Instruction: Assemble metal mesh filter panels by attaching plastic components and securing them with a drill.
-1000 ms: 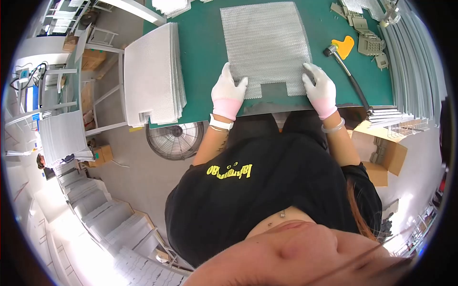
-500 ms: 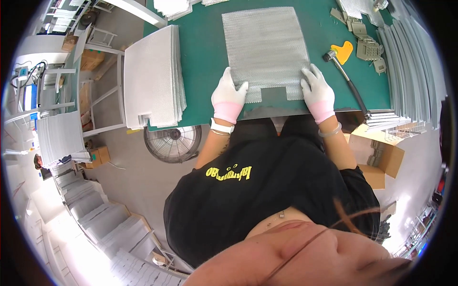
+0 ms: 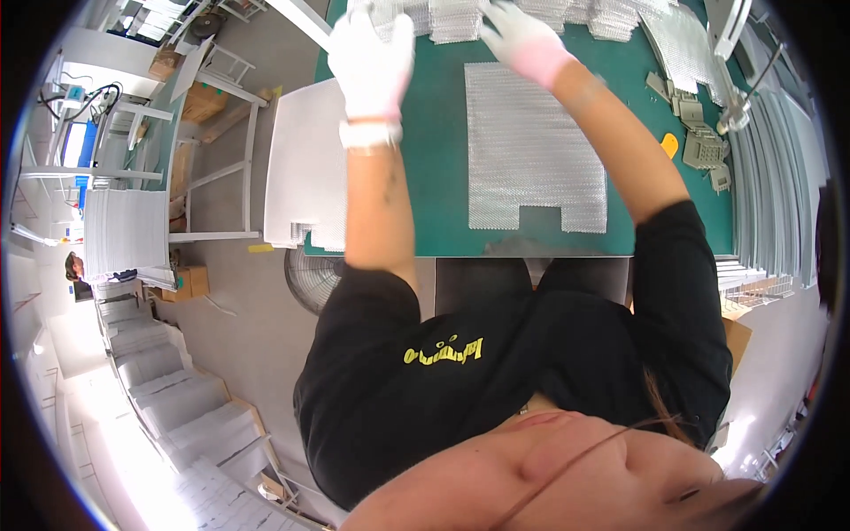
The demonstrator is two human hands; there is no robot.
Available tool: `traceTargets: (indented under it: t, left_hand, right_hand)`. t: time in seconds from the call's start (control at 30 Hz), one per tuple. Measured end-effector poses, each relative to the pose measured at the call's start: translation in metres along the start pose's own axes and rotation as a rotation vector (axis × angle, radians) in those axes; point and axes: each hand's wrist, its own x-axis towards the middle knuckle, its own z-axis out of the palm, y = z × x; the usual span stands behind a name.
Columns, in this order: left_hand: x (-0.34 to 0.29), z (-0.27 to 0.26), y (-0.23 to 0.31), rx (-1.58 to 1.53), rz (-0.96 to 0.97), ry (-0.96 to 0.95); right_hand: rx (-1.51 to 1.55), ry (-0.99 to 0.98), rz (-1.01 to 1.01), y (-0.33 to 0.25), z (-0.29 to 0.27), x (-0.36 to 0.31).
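Note:
A silvery mesh sheet [image 3: 513, 142] with a square notch in its near edge lies flat on the green table, below my hands. My left hand [image 3: 372, 66], in a white glove, reaches to the table's far side with thumb and fingers apart, at the left end of a row of small mesh stacks [image 3: 456, 22]. My right hand [image 3: 529, 44], in a white glove with a pink cuff, is stretched out beside the same stacks, fingers spread. Motion smears both hands a little; whether the fingertips touch the stacks I cannot tell.
A pile of notched mesh sheets [image 3: 305, 168] stands at the table's left edge, partly behind my left arm. Beige plastic parts [image 3: 699, 142] and a yellow piece [image 3: 670, 144] lie at the right. Upright grey sheets [image 3: 775, 168] line the right side.
Both hands have let go of the notched mesh sheet and moved away to the far stacks. The view has shifted, and my right arm now hides the hammer.

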Motion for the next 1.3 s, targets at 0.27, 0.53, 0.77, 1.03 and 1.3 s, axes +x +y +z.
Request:
traceTargets:
  t: [0.27,0.53,0.77,1.03,1.3]
  left_hand:
    - [0.066,0.078,-0.184,0.284,-0.468,-0.531]
    - [0.072,0.068,-0.141,0.400,-0.124,-0.543]
    - [0.096,0.054,-0.168,0.303,-0.336,-0.407]
    - [0.036,-0.046,-0.116,-0.259,0.126,-0.314]
    - [-0.203,-0.133,0.047,-0.755,-0.774,-0.301]
  right_hand:
    - [-0.081,-0.575,0.339,-0.045,0.011,0.126]
    - [-0.458,-0.277,-0.165,-0.050,-0.004,0.106]
    - [0.820,0.578,0.211,-0.070,-0.032,0.167]
    - [1.496,0.230,0.232,-0.102,-0.156,0.049]
    - [0.787,-0.082,0.585,-0.126,-0.167,-0.194]
